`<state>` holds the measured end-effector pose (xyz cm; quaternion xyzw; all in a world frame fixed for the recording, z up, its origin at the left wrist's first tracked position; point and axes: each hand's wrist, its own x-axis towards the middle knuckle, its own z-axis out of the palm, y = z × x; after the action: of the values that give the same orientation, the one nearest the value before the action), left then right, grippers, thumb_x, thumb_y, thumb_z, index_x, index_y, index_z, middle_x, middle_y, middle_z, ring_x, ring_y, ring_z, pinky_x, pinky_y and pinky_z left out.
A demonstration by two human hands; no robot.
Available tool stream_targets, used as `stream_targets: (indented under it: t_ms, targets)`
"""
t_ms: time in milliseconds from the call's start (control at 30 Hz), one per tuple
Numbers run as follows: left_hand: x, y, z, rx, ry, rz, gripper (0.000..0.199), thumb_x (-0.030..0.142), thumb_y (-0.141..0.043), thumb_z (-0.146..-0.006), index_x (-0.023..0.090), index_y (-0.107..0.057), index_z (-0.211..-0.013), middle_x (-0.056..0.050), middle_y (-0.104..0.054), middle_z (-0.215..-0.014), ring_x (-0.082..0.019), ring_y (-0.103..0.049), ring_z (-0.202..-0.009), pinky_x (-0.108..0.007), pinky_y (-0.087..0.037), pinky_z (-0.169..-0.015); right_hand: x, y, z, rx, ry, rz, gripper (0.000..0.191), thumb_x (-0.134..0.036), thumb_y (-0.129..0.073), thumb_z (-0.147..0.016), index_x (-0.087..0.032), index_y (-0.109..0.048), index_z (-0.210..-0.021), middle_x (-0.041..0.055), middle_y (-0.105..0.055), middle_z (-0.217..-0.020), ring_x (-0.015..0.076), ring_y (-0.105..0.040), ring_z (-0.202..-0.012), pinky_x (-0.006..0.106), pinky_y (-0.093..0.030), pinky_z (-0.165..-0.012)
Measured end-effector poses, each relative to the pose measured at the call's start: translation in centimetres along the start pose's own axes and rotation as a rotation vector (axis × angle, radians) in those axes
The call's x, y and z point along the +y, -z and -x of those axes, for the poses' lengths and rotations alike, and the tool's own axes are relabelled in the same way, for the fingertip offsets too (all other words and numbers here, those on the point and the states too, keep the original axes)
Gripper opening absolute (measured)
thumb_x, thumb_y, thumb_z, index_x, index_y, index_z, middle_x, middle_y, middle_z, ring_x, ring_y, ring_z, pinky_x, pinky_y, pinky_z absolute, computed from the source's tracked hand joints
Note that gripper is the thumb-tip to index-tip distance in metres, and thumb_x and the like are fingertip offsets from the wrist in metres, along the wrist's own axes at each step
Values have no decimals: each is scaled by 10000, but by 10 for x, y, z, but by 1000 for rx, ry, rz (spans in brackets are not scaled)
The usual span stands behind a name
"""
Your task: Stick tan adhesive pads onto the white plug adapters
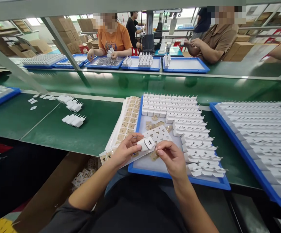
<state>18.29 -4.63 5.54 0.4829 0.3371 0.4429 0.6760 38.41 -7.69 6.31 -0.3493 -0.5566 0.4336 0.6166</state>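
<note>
The white charger [147, 143] sits mid-frame, its left end pinched snugly between thumb and fingers of the left hand [127, 148], apparently to leave the port face uncovered. Fingertips of the right hand [172, 157] nearly meet beside it (whether gripping a scrap, I cannot tell), over the blue tray [208, 183] right of centre, presumably placed for easy reach.
</note>
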Motion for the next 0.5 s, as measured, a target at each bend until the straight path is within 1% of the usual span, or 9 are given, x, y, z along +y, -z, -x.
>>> stream_targets:
  t_ms: [67,133,200,267,300,367,433,500]
  targets:
    - [-10,-1,7,6,-74,-105,461,445,-819,-777,222,-646,-1141,-93,-727,-1133,-245,-702,-1058,-366,-583,-902,-3,-6,1,-24,-18,-13,51,-284,-707,-902,-236,-697,-886,6,-688,-789,144,-663,-713,250,-561,-622]
    - [-14,-3,13,2,-146,-286,457,410,-787,-821,222,-654,-1216,-116,-707,-1228,-268,-674,-1157,-409,-563,-986,-2,-9,3,-19,-41,0,65,-292,-716,-894,-232,-697,-877,10,-694,-793,150,-671,-725,258,-569,-636]
    - [-15,-6,18,12,-229,-500,467,356,-727,-881,242,-627,-1323,-129,-650,-1360,-286,-616,-1273,-444,-526,-1062,-1,-11,6,3,-63,16,78,-301,-724,-886,-231,-695,-866,11,-696,-795,153,-676,-735,263,-575,-653]
    - [-15,-8,20,43,-327,-677,537,331,-711,-891,266,-578,-1407,-132,-588,-1444,-298,-563,-1344,-464,-495,-1108,0,-13,9,29,-85,27,91,-311,-729,-881,-230,-694,-860,11,-696,-794,155,-676,-739,266,-578,-662]
    - [-15,-9,21,65,-369,-741,571,332,-723,-880,271,-564,-1425,-133,-585,-1441,-299,-567,-1338,-463,-496,-1108,0,-13,11,34,-99,26,97,-317,-731,-880,-230,-693,-859,11,-696,-793,156,-676,-735,267,-579,-659]
    - [-18,-11,21,115,-425,-804,581,343,-742,-865,268,-572,-1415,-128,-633,-1355,-283,-626,-1250,-440,-535,-1060,0,-15,14,22,-132,6,100,-321,-735,-877,-232,-694,-860,9,-698,-794,153,-674,-721,263,-576,-647]
    - [-21,-11,22,155,-455,-812,519,342,-729,-880,262,-597,-1376,-115,-679,-1277,-263,-670,-1171,-414,-568,-1006,-1,-15,16,5,-159,-11,92,-318,-737,-877,-237,-696,-862,6,-699,-795,150,-672,-721,259,-572,-645]
    - [-22,-11,24,176,-459,-809,462,333,-711,-898,261,-609,-1342,-107,-707,-1261,-258,-687,-1156,-409,-574,-999,-2,-15,16,38,-160,9,85,-318,-733,-882,-243,-698,-868,5,-697,-800,154,-667,-740,265,-570,-665]
